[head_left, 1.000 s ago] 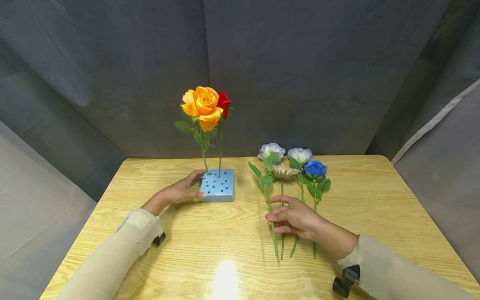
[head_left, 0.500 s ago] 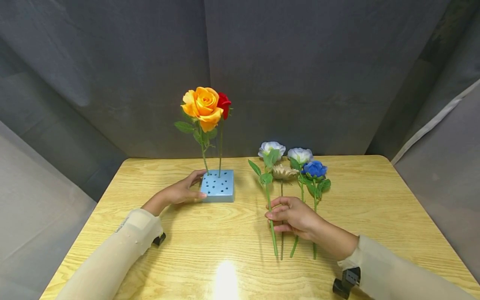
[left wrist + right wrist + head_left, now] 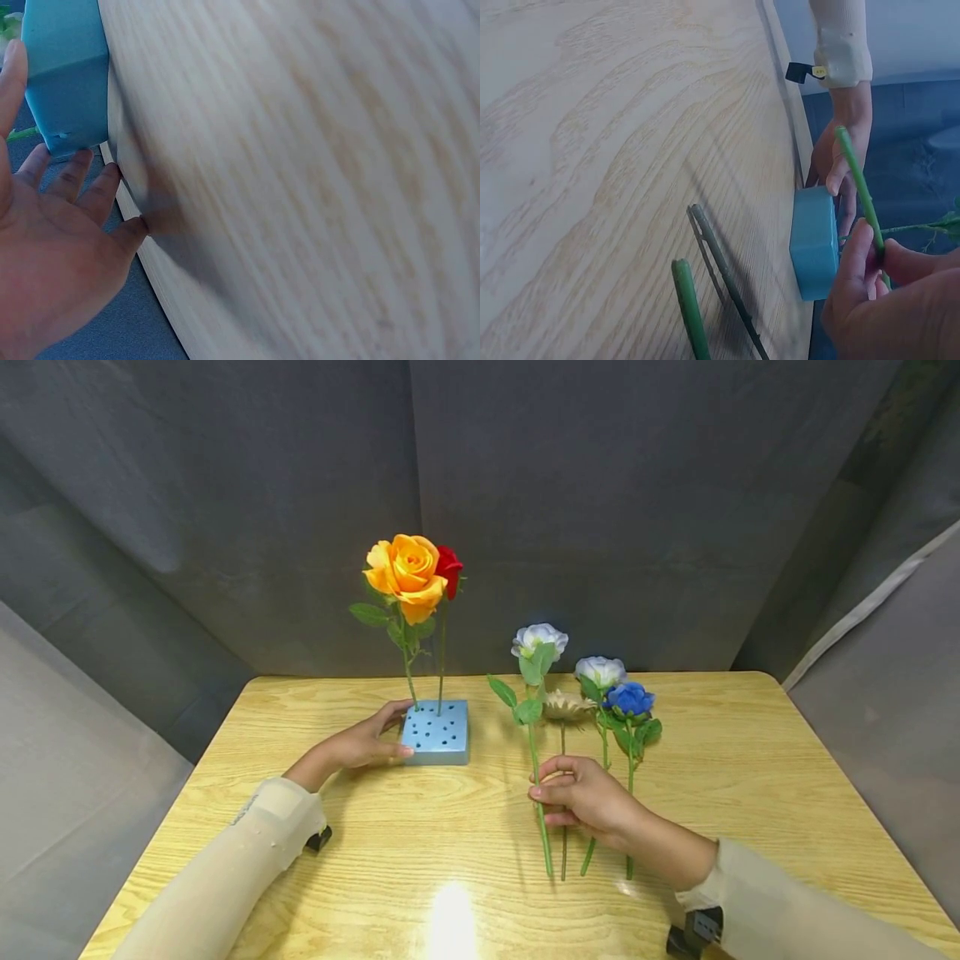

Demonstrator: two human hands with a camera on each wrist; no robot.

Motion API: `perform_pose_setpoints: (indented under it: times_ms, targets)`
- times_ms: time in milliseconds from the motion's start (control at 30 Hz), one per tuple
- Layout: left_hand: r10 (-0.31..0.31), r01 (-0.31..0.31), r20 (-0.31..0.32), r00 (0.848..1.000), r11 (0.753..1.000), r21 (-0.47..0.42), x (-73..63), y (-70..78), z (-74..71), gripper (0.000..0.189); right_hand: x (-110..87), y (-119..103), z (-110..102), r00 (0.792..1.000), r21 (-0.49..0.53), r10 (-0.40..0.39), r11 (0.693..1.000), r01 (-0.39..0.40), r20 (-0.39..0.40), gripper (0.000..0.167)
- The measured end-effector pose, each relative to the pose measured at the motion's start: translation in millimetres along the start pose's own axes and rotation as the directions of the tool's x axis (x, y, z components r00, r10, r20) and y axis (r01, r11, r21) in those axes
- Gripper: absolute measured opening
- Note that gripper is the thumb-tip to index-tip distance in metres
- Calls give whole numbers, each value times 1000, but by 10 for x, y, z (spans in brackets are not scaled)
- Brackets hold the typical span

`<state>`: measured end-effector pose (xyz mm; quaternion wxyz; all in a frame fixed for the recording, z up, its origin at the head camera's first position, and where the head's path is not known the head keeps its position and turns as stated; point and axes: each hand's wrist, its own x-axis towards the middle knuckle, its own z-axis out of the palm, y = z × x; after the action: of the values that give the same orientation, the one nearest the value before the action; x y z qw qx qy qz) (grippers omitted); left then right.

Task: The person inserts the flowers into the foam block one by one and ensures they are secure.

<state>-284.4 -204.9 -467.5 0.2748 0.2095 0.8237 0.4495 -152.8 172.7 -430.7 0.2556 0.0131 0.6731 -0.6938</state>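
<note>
My left hand (image 3: 367, 739) rests at the left side of a light blue foam block (image 3: 435, 731) with holes in its top. Its thumb touches the near corner, and its nearly straight fingers (image 3: 73, 180) reach the far corner. An orange rose (image 3: 408, 572) and a red rose (image 3: 449, 568) stand upright in the block. Between thumb and fingertips, my right hand (image 3: 588, 797) pinches the green stem (image 3: 862, 187) of a white flower (image 3: 540, 642). Beside and under that hand lie a beige flower (image 3: 566, 704), another white flower (image 3: 600, 671) and a blue flower (image 3: 630, 697).
The wooden table (image 3: 360, 877) bears everything, and its far edge runs just behind the flowers. Dark grey cloth (image 3: 600, 510) hangs at the back and sides. In the right wrist view, two loose stem ends (image 3: 688, 300) lie close to the right hand.
The pinched white flower has risen slightly and shifted a little left; its head now stands higher than the other white flower. My left hand and the block have stayed put.
</note>
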Motion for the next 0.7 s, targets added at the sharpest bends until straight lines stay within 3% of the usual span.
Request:
perform_pose_setpoints:
  times_ms: [200, 333, 700]
  targets:
    - [3, -3, -1, 1000, 1000, 2, -2, -7, 3, 95, -39, 29, -14, 995, 32, -11, 999, 7, 103, 25]
    - [6, -6, 0, 1000, 1000, -8, -6, -4, 5, 96, -50, 39, 1, 991, 41, -14, 999, 8, 130, 29]
    - [3, -3, -5, 1000, 1000, -1, -4, 7, 10, 96, -80, 32, 16, 981, 85, -33, 996, 17, 190, 63]
